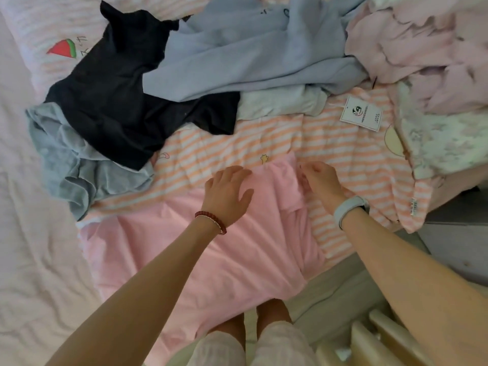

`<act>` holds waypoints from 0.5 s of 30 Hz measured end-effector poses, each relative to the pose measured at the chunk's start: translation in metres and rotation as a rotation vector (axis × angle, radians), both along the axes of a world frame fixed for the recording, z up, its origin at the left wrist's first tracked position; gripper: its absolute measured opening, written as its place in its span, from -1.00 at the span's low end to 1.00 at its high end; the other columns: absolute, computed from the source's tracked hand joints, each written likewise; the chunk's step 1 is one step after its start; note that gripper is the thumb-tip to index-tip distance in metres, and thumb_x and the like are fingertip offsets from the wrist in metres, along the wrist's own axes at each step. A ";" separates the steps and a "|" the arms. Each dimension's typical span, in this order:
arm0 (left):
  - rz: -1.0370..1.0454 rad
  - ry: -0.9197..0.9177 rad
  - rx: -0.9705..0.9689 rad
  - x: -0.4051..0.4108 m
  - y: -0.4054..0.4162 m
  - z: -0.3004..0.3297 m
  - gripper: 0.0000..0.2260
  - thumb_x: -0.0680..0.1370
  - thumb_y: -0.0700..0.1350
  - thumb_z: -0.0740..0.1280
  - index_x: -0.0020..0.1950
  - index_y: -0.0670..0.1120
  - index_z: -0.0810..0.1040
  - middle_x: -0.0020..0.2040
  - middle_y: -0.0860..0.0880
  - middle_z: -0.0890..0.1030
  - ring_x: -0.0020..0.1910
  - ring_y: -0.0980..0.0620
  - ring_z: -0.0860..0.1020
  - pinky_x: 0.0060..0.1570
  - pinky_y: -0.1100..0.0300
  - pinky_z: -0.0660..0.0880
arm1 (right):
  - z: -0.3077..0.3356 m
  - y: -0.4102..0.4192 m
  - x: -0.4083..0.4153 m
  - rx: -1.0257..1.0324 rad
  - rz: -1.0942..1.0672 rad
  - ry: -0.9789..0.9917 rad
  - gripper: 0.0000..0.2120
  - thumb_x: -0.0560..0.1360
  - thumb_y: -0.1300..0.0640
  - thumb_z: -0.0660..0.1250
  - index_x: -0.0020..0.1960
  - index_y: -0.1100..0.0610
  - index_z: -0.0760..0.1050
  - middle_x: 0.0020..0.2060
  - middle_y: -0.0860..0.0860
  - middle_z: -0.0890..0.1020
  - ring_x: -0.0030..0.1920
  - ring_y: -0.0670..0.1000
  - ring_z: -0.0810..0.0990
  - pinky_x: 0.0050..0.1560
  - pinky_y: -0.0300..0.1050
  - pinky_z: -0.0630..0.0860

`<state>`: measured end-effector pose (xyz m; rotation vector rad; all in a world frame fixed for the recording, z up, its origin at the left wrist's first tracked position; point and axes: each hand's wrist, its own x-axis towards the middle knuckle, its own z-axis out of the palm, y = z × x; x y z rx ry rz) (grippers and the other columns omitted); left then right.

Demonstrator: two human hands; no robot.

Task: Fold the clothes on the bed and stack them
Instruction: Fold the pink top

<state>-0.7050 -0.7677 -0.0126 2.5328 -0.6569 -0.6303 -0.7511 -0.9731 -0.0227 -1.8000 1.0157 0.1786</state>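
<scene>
- Pink garment (211, 260) lies spread at the near edge of the bed (39, 233), on the orange-striped cover (343, 159); unfolded clothes (black top (118, 101), lavender sweatshirt (250, 54)) lie heaped beyond.
- Left hand (227, 194): palm down, grip spread, flat on the fabric near its top edge.
- Right hand (322, 180): grip pinching the pink cloth at its right edge, wrist angled inward.
- Judgement: pin with the left palm, draw the pinched edge across evenly, smooth creases before the next fold.
</scene>
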 end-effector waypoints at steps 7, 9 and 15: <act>0.292 0.206 -0.096 0.027 -0.048 -0.008 -0.60 0.48 0.14 0.16 0.20 -0.03 0.53 0.10 -0.05 0.55 0.11 -0.12 0.47 0.17 -0.07 0.41 | -0.006 -0.010 0.036 0.086 0.169 0.004 -0.81 0.46 0.27 0.27 -0.04 0.41 0.52 -0.32 0.06 0.49 -0.25 0.01 0.43 -0.21 -0.11 0.36; 0.263 0.189 -0.058 0.027 -0.053 -0.010 -0.64 0.48 0.11 0.24 0.21 -0.02 0.52 0.11 -0.04 0.54 0.12 -0.11 0.45 0.17 -0.04 0.40 | -0.005 -0.015 0.040 0.049 0.192 -0.013 -0.84 0.47 0.25 0.26 -0.02 0.31 0.54 -0.21 0.01 0.52 -0.18 -0.05 0.47 -0.20 -0.21 0.39; 0.189 0.006 0.175 0.014 -0.058 -0.018 -0.66 0.54 0.00 0.26 0.31 0.01 0.42 0.25 0.00 0.45 0.25 -0.08 0.35 0.23 0.05 0.20 | -0.011 -0.046 0.033 -0.125 0.119 -0.046 -0.92 0.52 0.21 0.22 -0.11 0.10 0.47 -0.09 0.01 0.58 -0.08 0.01 0.53 0.00 -0.11 0.46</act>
